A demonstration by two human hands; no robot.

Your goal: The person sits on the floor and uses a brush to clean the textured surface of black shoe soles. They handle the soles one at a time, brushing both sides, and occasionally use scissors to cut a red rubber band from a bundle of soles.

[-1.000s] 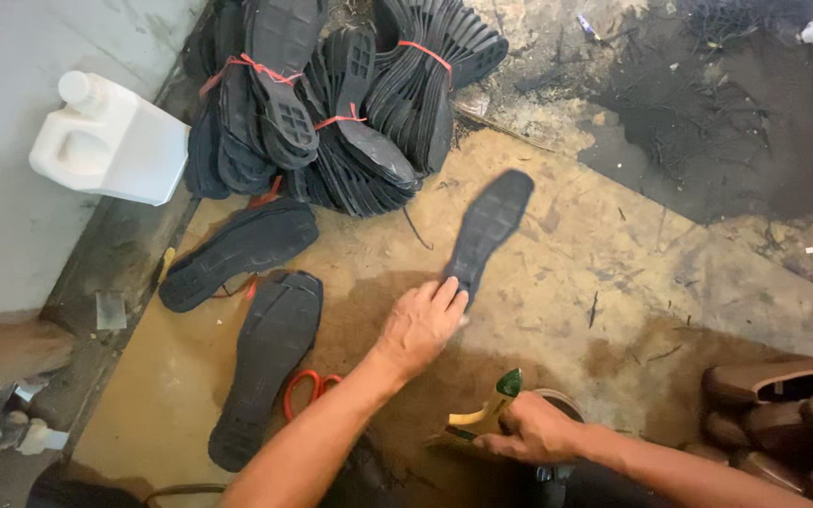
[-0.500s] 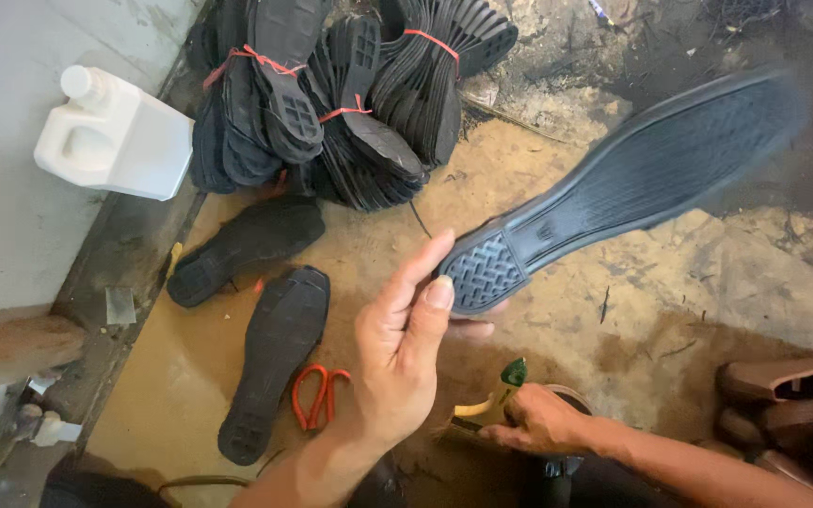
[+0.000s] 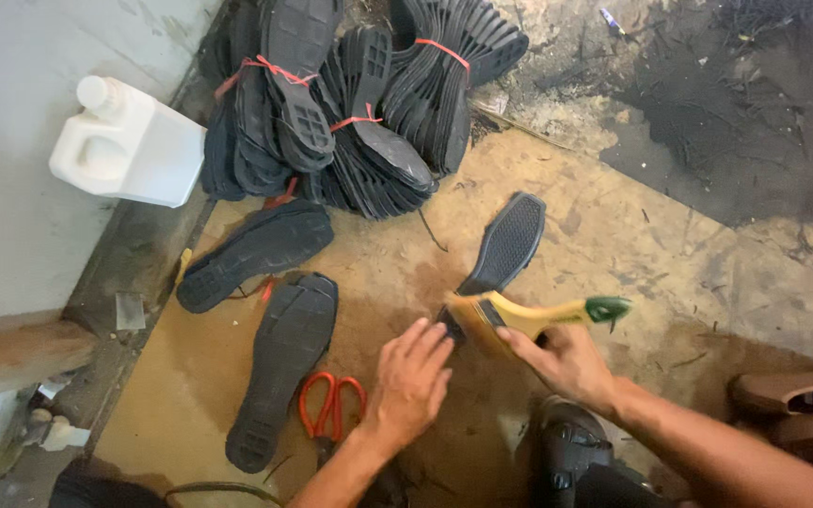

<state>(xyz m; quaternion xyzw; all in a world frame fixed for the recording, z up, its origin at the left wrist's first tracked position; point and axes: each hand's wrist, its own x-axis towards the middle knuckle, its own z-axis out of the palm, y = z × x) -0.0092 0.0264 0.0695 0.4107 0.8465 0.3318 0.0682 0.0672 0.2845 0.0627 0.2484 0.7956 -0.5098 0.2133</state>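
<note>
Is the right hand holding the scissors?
No. The right hand grips a yellow-handled brush over the black sole; the red-handled scissors lie on the floor beside the left hand.

surface: stained board on floor | on it: black shoe soles, tied sole bundles, red-handled scissors | beside: white jug

Two bare hands, forearms unsleeved, no gloves, rings or watch.

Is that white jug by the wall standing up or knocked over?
Knocked over. The white jug lies on its side on the grey ledge, its capped neck pointing left rather than up. Whether it is full cannot be told.
</note>
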